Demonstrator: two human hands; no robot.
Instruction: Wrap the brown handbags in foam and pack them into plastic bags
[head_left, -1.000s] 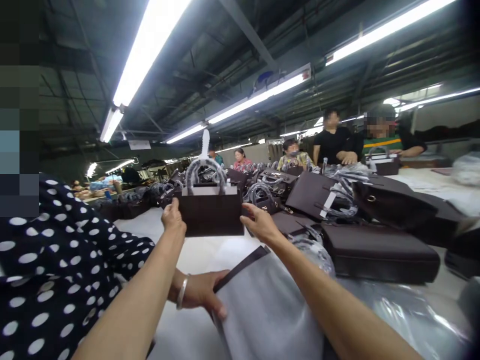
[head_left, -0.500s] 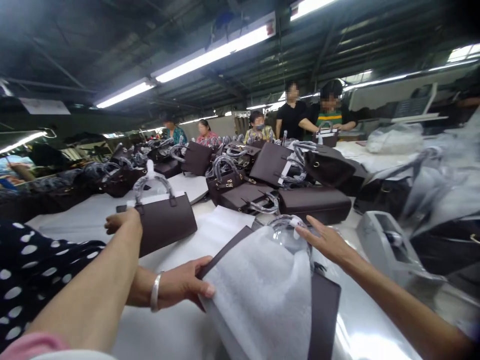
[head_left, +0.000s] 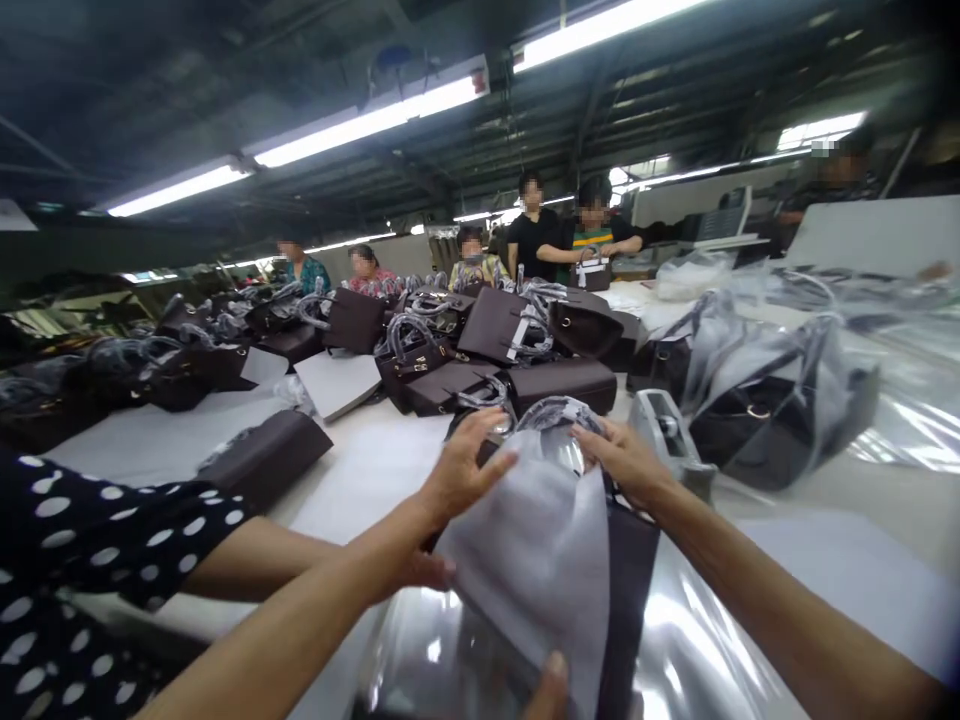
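Observation:
A dark brown handbag [head_left: 634,585] stands in front of me, with a thin white sheet [head_left: 532,550] draped over its face. Plastic film wraps its raised handles [head_left: 551,410]. My left hand [head_left: 469,465] is at the bag's upper left, fingers apart, beside the handles and over the sheet's top edge. On the right side, my right hand [head_left: 626,462] has its fingers closed on the base of the wrapped handle. A co-worker's hand [head_left: 427,570] is at the bag's left edge, below my left wrist, and a thumb [head_left: 553,685] shows at the sheet's lower part.
A polka-dot sleeve [head_left: 112,520] reaches in from the left. Another brown bag [head_left: 266,455] lies on the left. Many wrapped bags [head_left: 562,385] fill the table beyond. A grey tape dispenser [head_left: 667,430] and plastic-covered bags [head_left: 780,410] are at the right. Several people stand behind.
My left hand has moved right from the other bag, which now lies tipped over, to the sheet-covered one. My right hand has closed on the handle. The view has turned right.

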